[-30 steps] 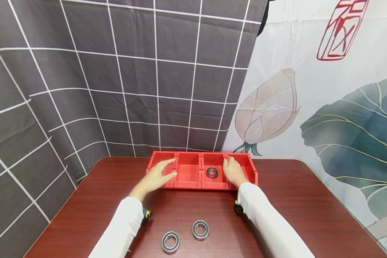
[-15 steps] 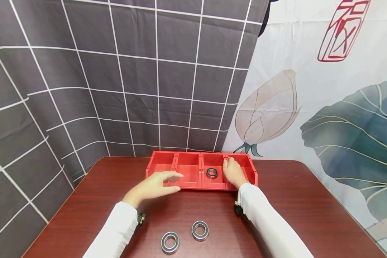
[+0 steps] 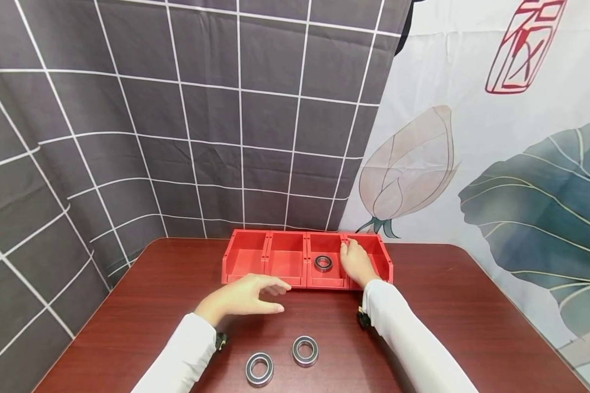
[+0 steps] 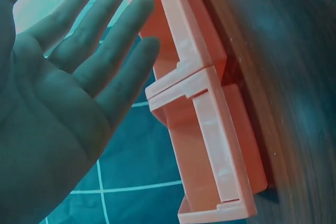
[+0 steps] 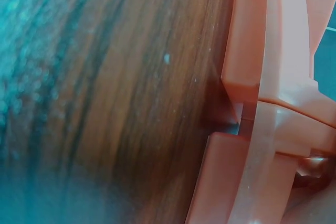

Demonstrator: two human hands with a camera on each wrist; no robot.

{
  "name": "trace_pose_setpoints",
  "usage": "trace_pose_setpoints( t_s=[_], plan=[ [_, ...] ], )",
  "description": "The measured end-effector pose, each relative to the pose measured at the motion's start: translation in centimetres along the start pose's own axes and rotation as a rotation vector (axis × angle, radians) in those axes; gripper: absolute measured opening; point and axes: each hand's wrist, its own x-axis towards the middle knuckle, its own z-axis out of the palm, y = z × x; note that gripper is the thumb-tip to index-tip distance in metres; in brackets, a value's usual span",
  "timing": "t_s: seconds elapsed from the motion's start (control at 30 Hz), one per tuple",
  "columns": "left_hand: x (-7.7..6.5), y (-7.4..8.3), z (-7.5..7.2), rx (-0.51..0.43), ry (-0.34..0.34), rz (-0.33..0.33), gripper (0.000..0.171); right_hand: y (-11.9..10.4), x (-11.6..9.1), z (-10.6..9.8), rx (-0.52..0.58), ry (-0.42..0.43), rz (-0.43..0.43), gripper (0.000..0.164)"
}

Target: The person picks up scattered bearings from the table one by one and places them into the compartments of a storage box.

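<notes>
My left hand [image 3: 241,297] hovers over the table just in front of the left bins, palm turned right, fingers spread from the thumb and holding nothing. In the left wrist view its palm and straight fingers show beside the red storage bins [image 4: 210,145]. My right hand [image 3: 358,264] grips the divider between the two right-hand bins, fingertips partly hidden. Just left of it, a bearing [image 3: 323,256] lies in the third bin from the left. Two more bearings lie on the table near the front: a left one [image 3: 249,368] and a right one [image 3: 305,364].
The red bins stand joined in a row at the back of the brown wooden table [image 3: 423,305]. Behind them hang a dark grid-patterned cloth [image 3: 201,125] and a pale cloth with a lotus print [image 3: 408,164].
My left hand has come back from the leftmost bin toward me and slightly right, staying empty. My right hand and the bearings have stayed in place.
</notes>
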Motion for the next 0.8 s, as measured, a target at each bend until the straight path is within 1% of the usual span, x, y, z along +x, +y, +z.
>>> trace_pose_setpoints(
  t_s=[0.1, 0.23, 0.33, 0.5, 0.57, 0.67, 0.73, 0.8],
  plan=[
    [-0.2, 0.2, 0.5, -0.003, -0.051, -0.014, 0.048, 0.0, 0.0, 0.1, 0.002, 0.002, -0.003, 0.052],
    [-0.7, 0.7, 1.1, -0.028, -0.145, -0.055, 0.039, 0.1, 0.0, 0.1, 0.005, 0.012, -0.008, 0.050],
    [-1.1, 1.2, 1.5, -0.050, -0.196, -0.083, 0.035, 0.1, 0.0, 0.1, 0.007, 0.022, -0.013, 0.049],
    [-1.7, 2.1, 1.9, -0.056, -0.240, -0.062, 0.036, 0.2, 0.1, 0.3, -0.013, 0.037, -0.028, 0.049],
    [-1.9, 2.3, 2.0, -0.049, -0.261, -0.069, 0.034, 0.2, 0.1, 0.3, -0.015, 0.039, -0.028, 0.049],
    [-2.2, 2.7, 2.1, -0.017, -0.286, -0.112, 0.030, 0.2, 0.1, 0.3, -0.002, 0.032, -0.013, 0.048],
    [-2.4, 2.8, 2.3, 0.006, -0.295, -0.149, 0.028, 0.2, 0.1, 0.2, 0.002, 0.027, -0.012, 0.049],
    [-2.6, 2.9, 2.5, 0.038, -0.300, -0.171, 0.028, 0.2, 0.1, 0.2, 0.002, 0.024, -0.010, 0.049]
  ],
)
